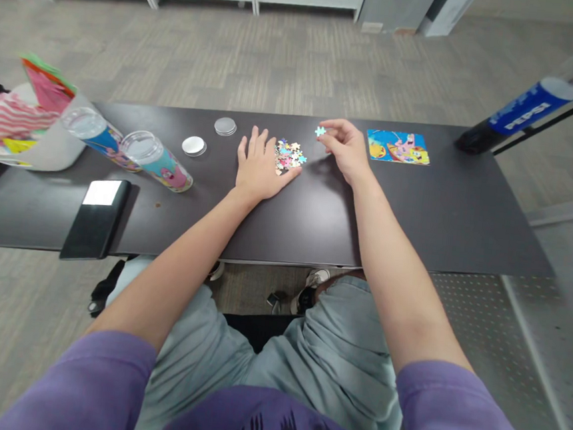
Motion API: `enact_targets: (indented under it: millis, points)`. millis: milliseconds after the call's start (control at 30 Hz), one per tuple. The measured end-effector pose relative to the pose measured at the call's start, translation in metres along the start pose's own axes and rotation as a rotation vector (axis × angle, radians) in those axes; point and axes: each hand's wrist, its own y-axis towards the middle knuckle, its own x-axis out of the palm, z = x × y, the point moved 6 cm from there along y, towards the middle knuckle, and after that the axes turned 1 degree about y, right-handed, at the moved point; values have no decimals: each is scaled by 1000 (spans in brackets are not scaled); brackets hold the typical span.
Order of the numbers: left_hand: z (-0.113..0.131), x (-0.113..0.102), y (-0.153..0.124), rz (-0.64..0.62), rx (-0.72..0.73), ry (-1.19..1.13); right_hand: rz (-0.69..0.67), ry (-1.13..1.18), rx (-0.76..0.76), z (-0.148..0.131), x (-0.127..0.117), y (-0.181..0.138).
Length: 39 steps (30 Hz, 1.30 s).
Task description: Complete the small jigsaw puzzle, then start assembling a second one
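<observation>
A light-blue jigsaw puzzle piece (320, 131) is pinched between the fingertips of my right hand (345, 146), just above the dark table. My left hand (259, 166) lies spread with its palm down, at the left side of a heap of small colourful puzzle pieces (290, 156). Its thumb reaches along the near edge of the heap, and part of the heap may be hidden under it. To the right of my right hand lies a flat cartoon picture card (397, 147) in blue and yellow.
Two clear tubes with cartoon prints (158, 163) (100, 138) lean on the left, near a white basket (66, 149) of colourful packets. Two round lids (194, 146) (224, 126) lie nearby. A black device (96, 222) overhangs the front edge. A Pepsi bottle (526, 112) stands at the right end.
</observation>
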Motion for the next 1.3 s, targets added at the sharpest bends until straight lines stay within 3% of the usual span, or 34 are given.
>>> enact_targets:
  millis: [167,400,567,800,967,1133,1300]
  points:
    - [-20,-2,17,51,4,-132,-125,-64,0,-33,17,-22]
    - [-62,-26,-19,177,105,-257,-222,-172,-44,-84,32,-97]
    - [-67,-42,-25,178,180,-323,-337,-353,16,-91,21,-128]
    - [-57,-43,-22,107,250,-302,-378,-480,101,-76,-14,-124]
    - [-55,-38,-22,99,234,-263,-381,-463,175,-82,-30,-106]
    - [-51,-33,-19,60,250,-263,-264,-554,21,-84,-9,-74]
    - [-47,-36,-23,19,273,-255,-321,-668,39,-54,22,-63]
